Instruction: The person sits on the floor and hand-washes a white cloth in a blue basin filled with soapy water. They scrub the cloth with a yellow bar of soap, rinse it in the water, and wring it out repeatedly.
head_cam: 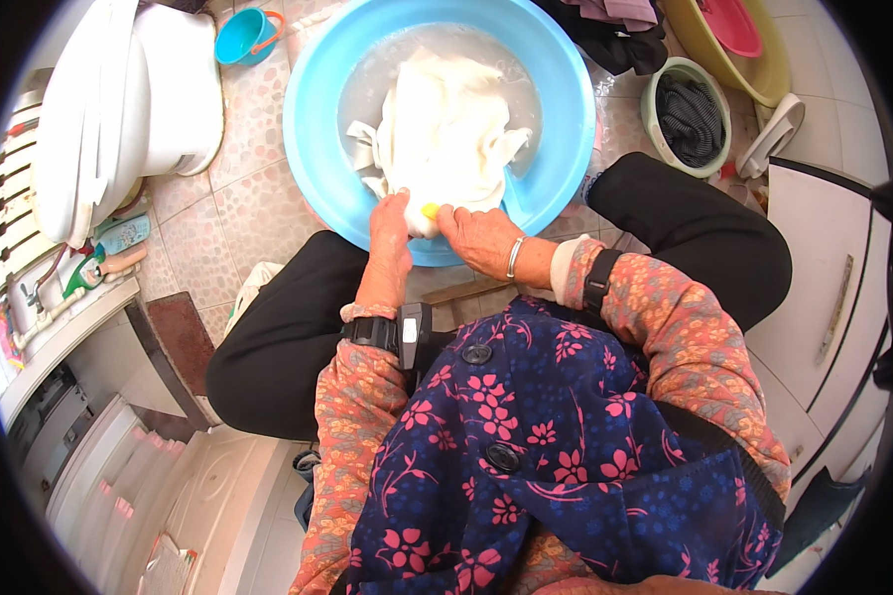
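Observation:
A large light-blue plastic basin point(314, 111) stands on the floor between my knees, with cloudy water point(372, 82) in it. A white garment point(446, 126) is bunched in the water and rises above it, overexposed so its folds are hard to make out. At the basin's near rim, my left hand point(391, 227) grips the garment's near edge. My right hand point(484, 239), with a silver bangle at the wrist, pinches a small yellow piece, apparently soap point(431, 211), against the white cloth. Its fingertips are partly hidden.
A small blue bucket point(239, 37) with an orange handle stands far left, near a white toilet point(178, 89). Dark striped cloth fills a pale green basin point(686, 67) at right, beside a white slipper point(772, 134). Dark clothes point(610, 44) lie behind. A white cabinet point(804, 282) borders the right.

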`<state>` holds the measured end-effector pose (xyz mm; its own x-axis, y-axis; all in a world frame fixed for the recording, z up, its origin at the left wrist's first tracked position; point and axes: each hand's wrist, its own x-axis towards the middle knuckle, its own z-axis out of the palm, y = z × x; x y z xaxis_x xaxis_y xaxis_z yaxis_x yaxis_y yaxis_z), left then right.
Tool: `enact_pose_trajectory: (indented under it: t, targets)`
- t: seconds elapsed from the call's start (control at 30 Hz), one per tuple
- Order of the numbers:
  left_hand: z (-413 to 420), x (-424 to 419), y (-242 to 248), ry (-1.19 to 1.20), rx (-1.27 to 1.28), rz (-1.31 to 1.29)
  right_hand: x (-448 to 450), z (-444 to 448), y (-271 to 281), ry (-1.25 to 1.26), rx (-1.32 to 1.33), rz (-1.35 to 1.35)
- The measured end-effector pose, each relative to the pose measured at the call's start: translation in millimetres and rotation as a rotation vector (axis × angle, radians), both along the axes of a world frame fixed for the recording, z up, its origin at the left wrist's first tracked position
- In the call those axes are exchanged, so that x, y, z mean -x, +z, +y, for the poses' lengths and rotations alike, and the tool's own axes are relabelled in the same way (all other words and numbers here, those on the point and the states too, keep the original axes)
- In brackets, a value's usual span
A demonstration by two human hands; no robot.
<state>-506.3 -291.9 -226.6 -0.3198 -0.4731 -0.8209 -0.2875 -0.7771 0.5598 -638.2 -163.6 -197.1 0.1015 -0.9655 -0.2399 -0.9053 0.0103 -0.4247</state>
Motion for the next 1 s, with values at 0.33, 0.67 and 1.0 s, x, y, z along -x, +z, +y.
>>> enact_pose_trajectory:
  t: [0.33, 0.67, 1.0]
  targets:
    - [5, 18, -29, 0.219, 0.054, 0.033, -7, -5, 21, -0.329, -0.134, -0.181]
    - [-5, 46, -47, 0.074, 0.053, -0.055, 253, 122, 89, -0.987, -0.128, 0.084]
    - [-11, 50, -37, -0.070, 0.126, -0.158, 332, 339, 122, -1.439, -0.620, -0.165]
